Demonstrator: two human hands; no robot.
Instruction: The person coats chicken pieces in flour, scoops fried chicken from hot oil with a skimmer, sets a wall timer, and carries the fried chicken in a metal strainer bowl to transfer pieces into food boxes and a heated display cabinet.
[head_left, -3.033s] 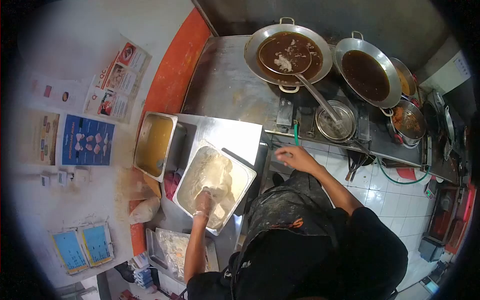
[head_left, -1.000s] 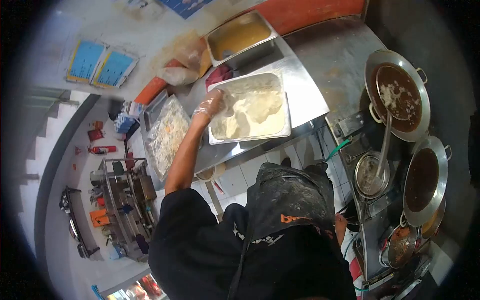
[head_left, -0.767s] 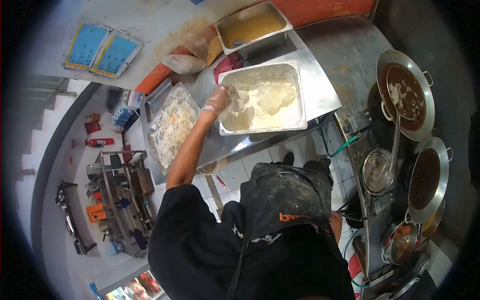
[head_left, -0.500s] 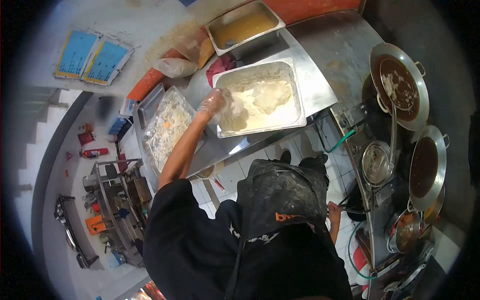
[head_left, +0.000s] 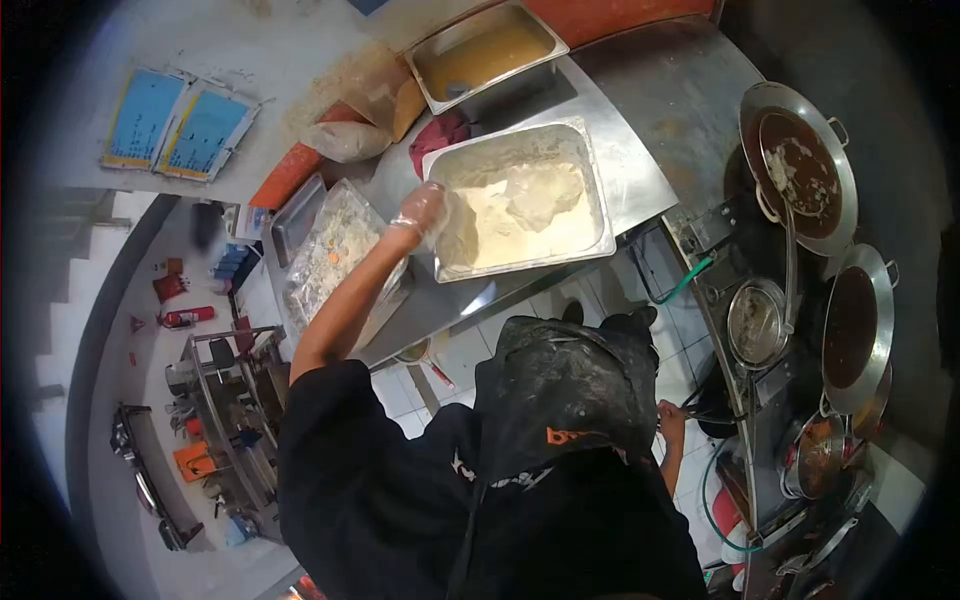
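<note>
My left hand, in a thin clear plastic glove, is closed over the left rim of a deep steel pan. Pale flour fills the pan's bottom, with a lump of dough or wet flour towards its right side. Low beside the stove, my right hand is closed around a thin dark handle; what it belongs to is unclear. Under my left forearm lies a tray lined with clear plastic, holding crumbly white pieces and an orange bit.
A pan of yellowish liquid stands behind. On the right stove are a wok of brown oil with a strainer, a second wok and a small sieve. A red fire extinguisher is at far left.
The steel pan has shifted slightly towards me, my left hand staying at its left rim. The flour surface looks smoother. My right hand has hardly moved.
</note>
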